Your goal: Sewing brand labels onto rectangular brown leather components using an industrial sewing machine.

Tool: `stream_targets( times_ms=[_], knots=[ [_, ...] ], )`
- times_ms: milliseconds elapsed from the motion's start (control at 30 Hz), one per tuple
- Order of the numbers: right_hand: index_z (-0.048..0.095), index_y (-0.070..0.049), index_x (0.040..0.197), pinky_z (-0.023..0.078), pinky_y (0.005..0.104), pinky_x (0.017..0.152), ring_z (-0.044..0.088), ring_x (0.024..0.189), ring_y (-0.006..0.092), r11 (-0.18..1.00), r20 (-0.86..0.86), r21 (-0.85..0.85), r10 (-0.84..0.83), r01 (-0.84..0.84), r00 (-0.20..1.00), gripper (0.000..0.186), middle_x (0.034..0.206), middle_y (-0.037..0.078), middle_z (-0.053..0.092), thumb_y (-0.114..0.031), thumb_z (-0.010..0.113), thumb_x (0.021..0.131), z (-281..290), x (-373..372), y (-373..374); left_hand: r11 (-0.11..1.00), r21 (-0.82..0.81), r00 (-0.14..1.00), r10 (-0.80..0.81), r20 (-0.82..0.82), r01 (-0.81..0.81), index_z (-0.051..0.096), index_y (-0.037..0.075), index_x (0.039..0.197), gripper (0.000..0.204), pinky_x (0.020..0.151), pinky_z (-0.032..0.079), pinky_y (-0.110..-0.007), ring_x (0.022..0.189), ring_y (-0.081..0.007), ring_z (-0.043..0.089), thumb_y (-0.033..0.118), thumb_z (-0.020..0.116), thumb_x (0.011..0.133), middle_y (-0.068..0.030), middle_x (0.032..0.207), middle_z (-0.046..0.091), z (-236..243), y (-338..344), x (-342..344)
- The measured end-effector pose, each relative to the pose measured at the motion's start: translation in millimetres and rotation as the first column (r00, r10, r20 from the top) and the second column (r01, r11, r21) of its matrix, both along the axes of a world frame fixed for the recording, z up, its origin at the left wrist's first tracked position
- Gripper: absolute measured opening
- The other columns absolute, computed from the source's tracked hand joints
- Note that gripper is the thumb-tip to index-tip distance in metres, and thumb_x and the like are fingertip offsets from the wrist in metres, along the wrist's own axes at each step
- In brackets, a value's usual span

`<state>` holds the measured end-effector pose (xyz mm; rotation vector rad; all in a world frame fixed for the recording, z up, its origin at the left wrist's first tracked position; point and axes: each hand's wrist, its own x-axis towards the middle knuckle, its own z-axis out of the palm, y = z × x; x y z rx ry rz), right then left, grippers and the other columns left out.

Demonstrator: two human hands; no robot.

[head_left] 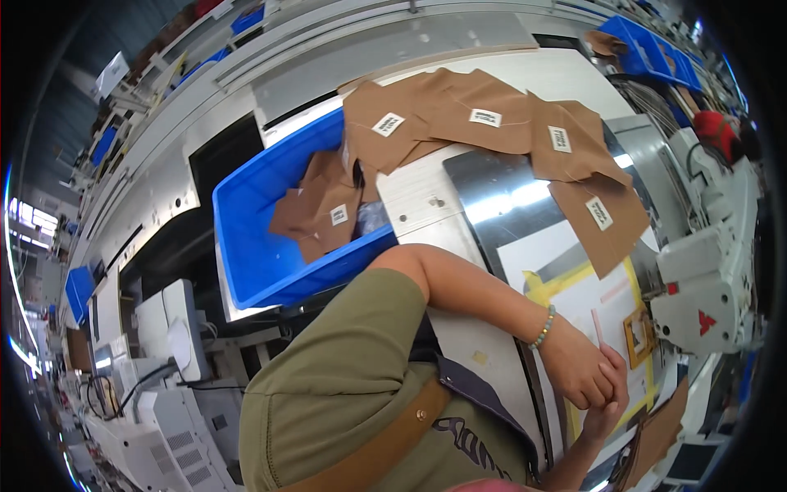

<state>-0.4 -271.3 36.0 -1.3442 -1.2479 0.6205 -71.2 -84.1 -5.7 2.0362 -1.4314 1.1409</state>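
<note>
Olive sleeve (328,344) at lower centre; lower right, the left hand (576,361) and right hand (604,416) meet, fingers curled — cannot tell if gripping anything — above a taped sheet (574,302). Brown pieces (492,139) overlap at upper right, seemingly so labels (485,118) show.

olive short-sleeved shirt (328,353), dark print (464,443), brown strap (377,447) with round stud (421,415), beaded bracelet (543,328)

A single view, a wide fisheye worn on the person's head, looks down from close above the hands (578,365), which sit low and right of centre; the desk (428,205) runs aslant, its straight edges bending toward the dark rim.
</note>
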Motion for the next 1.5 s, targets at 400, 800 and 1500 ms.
stream_targets(
  times_ms=[400, 800, 1500],
  knots=[
    [0.065, 0.002, 0.144, 0.045, 0.0512, 0.120, 0.058, 0.141, 0.0380, 0.974, 0.438, -0.043, -0.183, 0.223, 0.880, 0.061, 0.153, 0.025, 0.061, -0.046, 0.048, 0.112, -22.8, 17.8, -17.9, 0.986, -0.132, 0.994, -0.099, 0.045, 0.105, 0.069, 0.002, 0.085, 0.022, 0.084, 0.057, -0.046, 0.095, -0.0339, 0.069, 0.019, 0.075, 0.098, -0.0143, 0.092, 0.068, -24.8, -11.1, 35.0],
    [0.065, 0.005, 0.131, 0.047, 0.0544, 0.113, 0.061, 0.132, 0.0412, 0.985, 0.385, 0.098, -0.170, 0.143, 0.907, 0.066, 0.146, 0.030, 0.062, -0.052, 0.037, 0.115, -49.6, 46.8, 36.9, 0.977, -0.187, 0.993, 0.115, 0.042, -0.105, 0.074, 0.004, 0.090, 0.037, 0.083, 0.053, -0.056, 0.101, -0.0406, 0.069, 0.041, 0.075, 0.097, -0.0159, 0.105, 0.069, -29.8, -19.9, 74.8],
    [0.057, 0.001, 0.142, 0.048, 0.0483, 0.115, 0.058, 0.137, 0.0349, 0.991, 0.320, 0.111, 0.034, -0.073, 0.947, 0.056, 0.151, 0.023, 0.059, -0.045, 0.038, 0.117, -61.1, 26.2, 96.7, 0.937, -0.098, 0.941, 0.326, -0.087, -0.334, 0.076, 0.006, 0.096, 0.042, 0.087, 0.050, -0.059, 0.108, -0.0435, 0.066, 0.048, 0.078, 0.091, -0.0157, 0.126, 0.064, -15.2, -60.1, 51.5]
  ],
)
